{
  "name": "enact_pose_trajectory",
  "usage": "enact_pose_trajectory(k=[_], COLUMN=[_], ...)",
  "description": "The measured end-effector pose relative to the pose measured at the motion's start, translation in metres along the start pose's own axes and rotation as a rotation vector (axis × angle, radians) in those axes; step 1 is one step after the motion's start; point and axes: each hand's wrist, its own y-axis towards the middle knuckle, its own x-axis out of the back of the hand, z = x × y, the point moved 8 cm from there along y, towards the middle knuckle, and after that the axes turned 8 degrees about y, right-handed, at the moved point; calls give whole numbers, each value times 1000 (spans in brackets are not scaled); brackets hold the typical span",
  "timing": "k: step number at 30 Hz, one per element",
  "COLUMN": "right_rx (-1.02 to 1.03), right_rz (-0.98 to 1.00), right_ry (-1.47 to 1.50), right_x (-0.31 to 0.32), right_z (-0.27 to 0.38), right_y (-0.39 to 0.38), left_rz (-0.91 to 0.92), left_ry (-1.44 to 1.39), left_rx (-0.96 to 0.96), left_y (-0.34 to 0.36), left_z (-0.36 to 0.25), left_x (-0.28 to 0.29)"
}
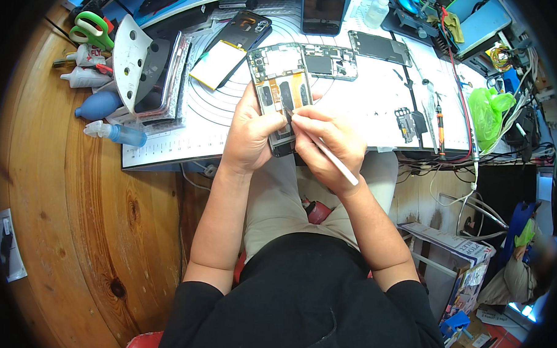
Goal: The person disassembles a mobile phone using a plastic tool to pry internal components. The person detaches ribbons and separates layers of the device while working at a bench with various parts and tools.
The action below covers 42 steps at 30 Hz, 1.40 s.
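Observation:
My left hand [244, 136] is closed around an opened phone [277, 65], its thumb across the lower part. Orange flex strips and dark patches show inside the frame. My right hand [336, 142] pinches a slim white pen-like tool [339, 161], whose tip meets the phone's lower interior near my left thumb; fingers hide the exact contact. Just beyond the phone lies another opened phone body [322, 64] with its board exposed. To the left, a white battery-like slab [217, 65] rests against a dark phone back cover [250, 29].
A black panel [381, 49], a small dark bracket part [406, 124] and an orange-handled screwdriver [440, 130] lie to the right. A green plastic bag [490, 114] sits among cables. At left are green-handled scissors [90, 29], a blue air blower [98, 106] and a blue bottle [126, 135].

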Motion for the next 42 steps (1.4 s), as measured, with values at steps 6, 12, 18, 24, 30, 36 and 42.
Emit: enact_pose_trajectory(k=[6,12,18,24,30,36,42], right_rx=[26,55,29,32,18,-237,-278], right_rz=[-2,24,21,28,64,3,-31], right_ry=[-73,-99,-98,-76,-73,221,213], right_x=[-4,-6,-6,-4,-3,7,12], right_z=[9,11,12,15,15,-10,-8], right_y=[5,7,2,-4,-6,-17,-10], left_rz=[-7,-14,-4,-5,36,-58,-25], left_ry=[38,59,7,6,-22,20,32], left_rx=[-19,-22,24,14,43,30,9], left_y=[-2,-2,-1,-2,1,1,0], left_z=[-3,-3,-1,1,4,1,-1], left_x=[-1,0,2,3,3,2,-2])
